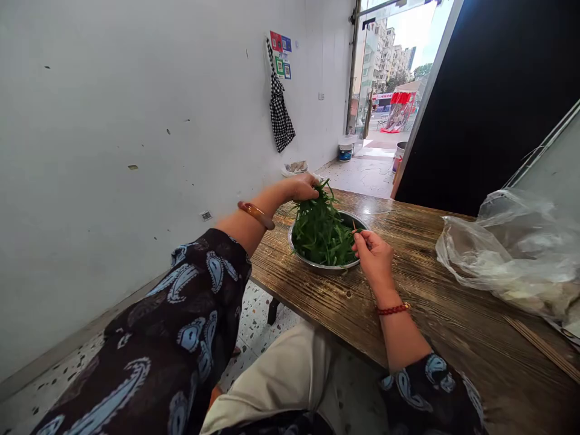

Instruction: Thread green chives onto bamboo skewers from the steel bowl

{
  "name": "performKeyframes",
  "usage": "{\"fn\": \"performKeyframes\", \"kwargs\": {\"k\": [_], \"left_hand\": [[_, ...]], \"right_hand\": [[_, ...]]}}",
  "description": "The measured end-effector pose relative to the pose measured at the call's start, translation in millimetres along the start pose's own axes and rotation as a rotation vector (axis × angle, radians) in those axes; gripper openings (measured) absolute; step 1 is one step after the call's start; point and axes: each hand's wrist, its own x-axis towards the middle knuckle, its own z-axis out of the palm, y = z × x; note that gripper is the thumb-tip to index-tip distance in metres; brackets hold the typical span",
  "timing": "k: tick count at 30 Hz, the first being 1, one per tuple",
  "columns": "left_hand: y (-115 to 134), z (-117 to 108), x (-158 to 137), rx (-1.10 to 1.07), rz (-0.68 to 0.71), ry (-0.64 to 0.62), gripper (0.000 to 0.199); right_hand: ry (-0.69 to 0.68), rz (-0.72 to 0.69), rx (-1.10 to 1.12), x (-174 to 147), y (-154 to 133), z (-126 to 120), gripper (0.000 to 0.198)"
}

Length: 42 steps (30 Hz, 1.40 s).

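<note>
A round metal bowl stands on the wooden table, heaped with leafy greens. My left hand, at the bowl's far left side, is closed on a bunch of these greens and lifts part of them above the rim. At the bowl's right edge, my right hand pinches a thin wooden skewer between thumb and fingers. Its tip points up; the rest is hidden by the hand. Some green lies close to those fingertips, but I cannot tell whether it is on the skewer.
The wooden table carries a clear plastic bag with pale contents on the right. Several thin sticks lie near it. Another bag is beyond the left hand. A checked cloth hangs on the wall, and a glass door stands behind.
</note>
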Motion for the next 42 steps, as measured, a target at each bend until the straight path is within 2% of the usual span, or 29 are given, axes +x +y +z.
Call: {"fn": "performKeyframes", "kwargs": {"k": [3,6,11,12,16,18,21,25,28,31,34,38,40,42], "left_hand": [[6,1,9,0.104,-0.034,-0.013,0.03],[10,9,13,0.19,0.003,0.019,0.036],[7,29,5,0.359,0.155,-0.206,0.05],[6,31,2,0.365,0.173,-0.218,0.051],[5,36,-13,0.3,0.257,-0.068,0.043],[5,40,-24,0.234,0.302,-0.044,0.037],[5,55,-46,0.126,0.38,-0.13,0.031],[-2,86,-82,0.025,0.488,-0.332,0.031],[-9,105,-102,0.142,0.481,-0.417,0.036],[-18,114,-110,0.322,0.383,-0.348,0.038],[-30,112,-109,0.337,0.296,-0.268,0.036],[-42,97,-103,0.048,0.288,-0.216,0.032],[-40,90,-99,-0.129,0.272,-0.158,0.033],[-35,87,-93,-0.188,0.282,-0.073,0.032]], "right_hand": [[-0.002,0.007,0.005,-1,0,0,0.03],[-0.002,0.025,0.019,0,1,0,0.032],[0.007,0.045,0.019,1,4,1,0.034],[0.011,0.052,0.026,1,4,1,0.034],[0.026,0.071,0.081,2,5,0,0.033],[0.038,0.087,0.128,2,4,0,0.031],[0.063,0.123,0.251,3,2,0,0.028],[0.078,0.167,0.397,3,-3,-1,0.027],[0.089,0.171,0.418,2,-5,-2,0.026],[0.114,0.155,0.345,2,-4,-1,0.028],[0.14,0.128,0.255,2,-1,-1,0.03],[0.173,0.122,0.249,4,1,0,0.031],[0.207,0.128,0.271,5,0,-1,0.03],[0.239,0.131,0.289,5,-2,-1,0.028]]}}
